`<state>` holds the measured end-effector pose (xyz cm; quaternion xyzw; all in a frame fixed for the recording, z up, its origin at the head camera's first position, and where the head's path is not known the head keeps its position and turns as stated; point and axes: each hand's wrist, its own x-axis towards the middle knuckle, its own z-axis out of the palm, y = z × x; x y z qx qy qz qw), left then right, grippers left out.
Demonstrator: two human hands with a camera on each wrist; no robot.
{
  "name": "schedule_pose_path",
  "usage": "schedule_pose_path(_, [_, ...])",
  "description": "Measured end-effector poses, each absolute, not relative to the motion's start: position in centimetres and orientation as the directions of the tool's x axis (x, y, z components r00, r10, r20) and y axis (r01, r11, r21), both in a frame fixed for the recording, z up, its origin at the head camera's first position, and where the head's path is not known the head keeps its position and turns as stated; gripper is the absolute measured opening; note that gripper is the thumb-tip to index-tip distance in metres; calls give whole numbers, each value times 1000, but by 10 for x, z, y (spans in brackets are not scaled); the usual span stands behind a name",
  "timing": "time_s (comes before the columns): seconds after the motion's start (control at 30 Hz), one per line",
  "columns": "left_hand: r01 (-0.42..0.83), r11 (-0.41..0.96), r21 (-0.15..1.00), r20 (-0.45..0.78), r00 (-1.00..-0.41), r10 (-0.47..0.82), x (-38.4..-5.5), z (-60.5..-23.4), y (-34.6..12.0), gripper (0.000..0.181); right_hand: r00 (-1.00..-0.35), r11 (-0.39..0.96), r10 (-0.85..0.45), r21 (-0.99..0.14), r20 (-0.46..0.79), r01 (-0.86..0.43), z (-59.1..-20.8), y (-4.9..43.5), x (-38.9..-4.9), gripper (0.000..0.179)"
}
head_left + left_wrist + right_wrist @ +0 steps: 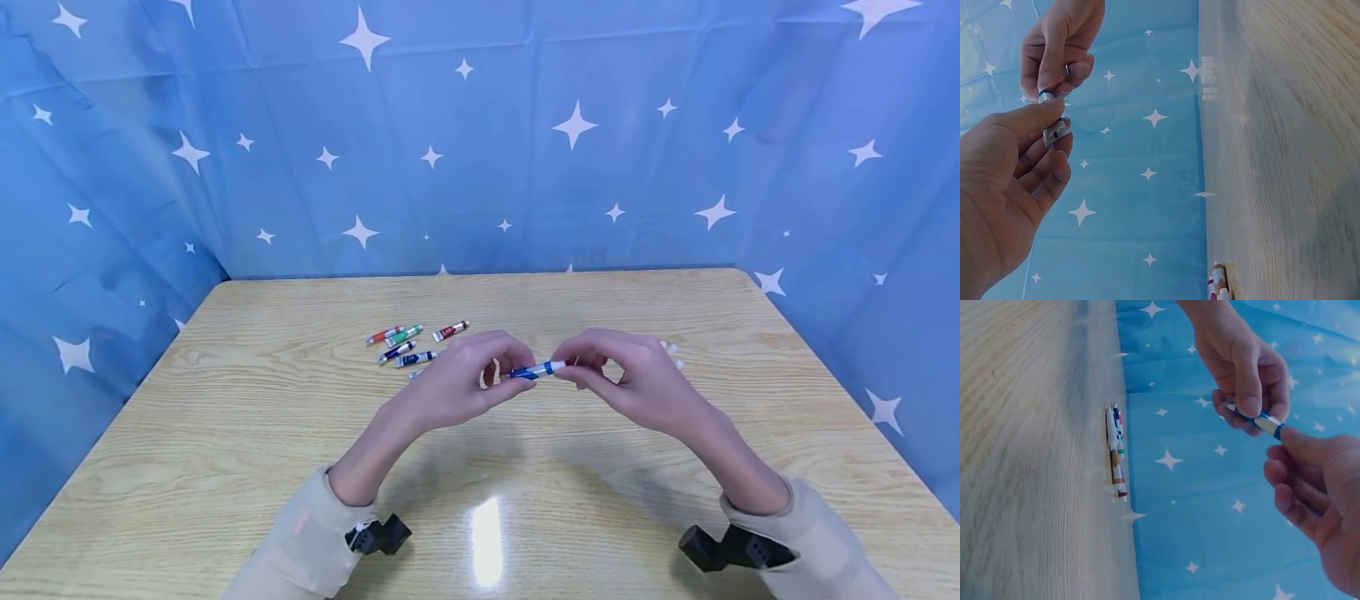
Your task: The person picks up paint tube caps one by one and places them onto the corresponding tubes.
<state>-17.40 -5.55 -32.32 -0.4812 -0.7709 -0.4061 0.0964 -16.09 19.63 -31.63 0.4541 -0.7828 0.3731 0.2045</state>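
Note:
A blue-and-white paint tube [536, 371] is held above the table between both hands. My left hand [465, 375] pinches its flat crimped end between thumb and fingers; that grey end [1057, 133] shows beyond the thumb in the left wrist view. At the other end, my right hand [637, 379] pinches the cap, which its fingers mostly hide. The right wrist view shows the tube's body [1266, 423] spanning the short gap between the two hands.
Several paint tubes lie beyond the left hand, among them orange-red [384, 336], green [405, 336], dark red [451, 331] and blue [416, 359] ones; one is partly hidden. Small white pieces [678, 363] lie behind the right hand. A starry blue cloth [480, 192] borders the wooden table [247, 400].

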Motion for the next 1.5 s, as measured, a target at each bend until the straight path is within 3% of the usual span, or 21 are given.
schedule_pose_path(0.3, [833, 205, 514, 551, -504, 666, -174, -323, -55, 14, -518, 324, -548, -404, 657, -855, -318, 196, -160, 24])
schedule_pose_path(0.53, [845, 191, 500, 563, -484, 670, -173, -323, -54, 15, -494, 309, -551, -386, 672, -869, -321, 196, -162, 3])
schedule_pose_path(0.77, [830, 198, 522, 544, -503, 672, -171, -321, -53, 16, -537, 330, -548, -424, 642, -844, -321, 197, -161, 18])
schedule_pose_path(0.9, [817, 205, 539, 534, -519, 667, -171, -320, -54, 15, -567, 344, -530, -451, 631, -824, -320, 201, -160, 11])
schedule_pose_path(0.93, [813, 206, 545, 531, -524, 666, -171, -320, -54, 15, -561, 340, -527, -446, 639, -828, -319, 202, -161, 9])
schedule_pose_path(1.07, [797, 209, 566, 517, -542, 663, -172, -320, -56, 14, -502, 295, -541, -407, 675, -865, -316, 203, -163, 30])
schedule_pose_path(1.27, [792, 197, 578, 517, -542, 662, -173, -322, -57, 14, -441, 256, -576, -361, 688, -897, -314, 203, -164, 24])
schedule_pose_path(1.5, [811, 191, 553, 533, -520, 667, -173, -322, -56, 14, -419, 254, -586, -333, 694, -908, -315, 202, -164, 25])
